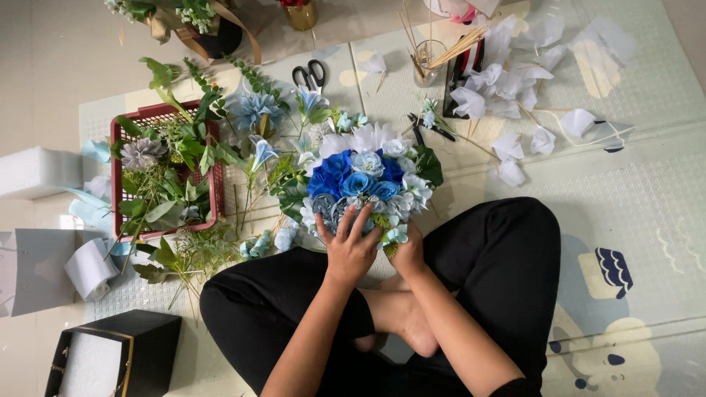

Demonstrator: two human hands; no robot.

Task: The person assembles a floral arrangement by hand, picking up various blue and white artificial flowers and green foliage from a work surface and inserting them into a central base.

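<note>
Both hands grasp a round blue-and-white flower bouquet [368,184] between the knees: left hand [349,250] spread over its near side, right hand [408,254] cupping the edge. Blooms face up; its stems are hidden. Left of the grip sits a red basket [213,192] of greenery, beyond it scissors [309,75], on a pale patterned foam mat [632,184]

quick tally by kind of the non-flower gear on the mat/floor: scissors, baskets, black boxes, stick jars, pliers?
Scissors: 1
Red basket: 1
Black box: 1
Glass jar of sticks: 1
Pliers: 1
Total: 5

Both hands, left and right, are on the blue bouquet, not on any of these.
</note>
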